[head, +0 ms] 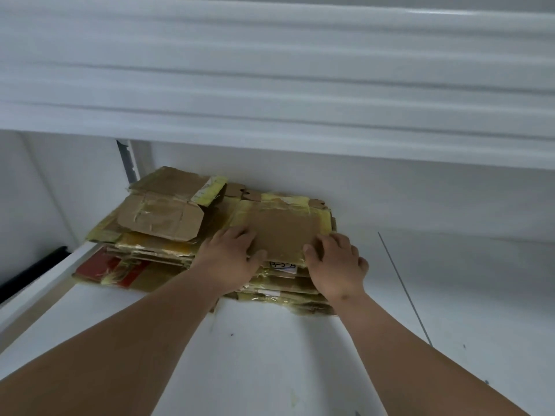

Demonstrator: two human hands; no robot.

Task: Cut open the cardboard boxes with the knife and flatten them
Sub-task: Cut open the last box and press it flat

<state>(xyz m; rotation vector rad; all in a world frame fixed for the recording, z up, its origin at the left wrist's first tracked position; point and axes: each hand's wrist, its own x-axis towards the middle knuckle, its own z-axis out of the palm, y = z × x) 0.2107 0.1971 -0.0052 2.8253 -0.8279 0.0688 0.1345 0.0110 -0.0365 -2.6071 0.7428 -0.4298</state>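
Note:
A stack of flattened brown cardboard boxes with yellowish tape lies on a white shelf surface. Its top piece is a flat brown panel edged with yellow tape. My left hand rests on the panel's near left corner, thumb along the front edge. My right hand grips the near right corner, fingers curled over the edge. A second flattened pile sits to the left, with a red piece beneath it. No knife is in view.
A white shelf board overhangs the stack from above. A white back wall stands behind the cardboard. A metal bracket rises at the back left. A thin grey rod lies on the surface to the right.

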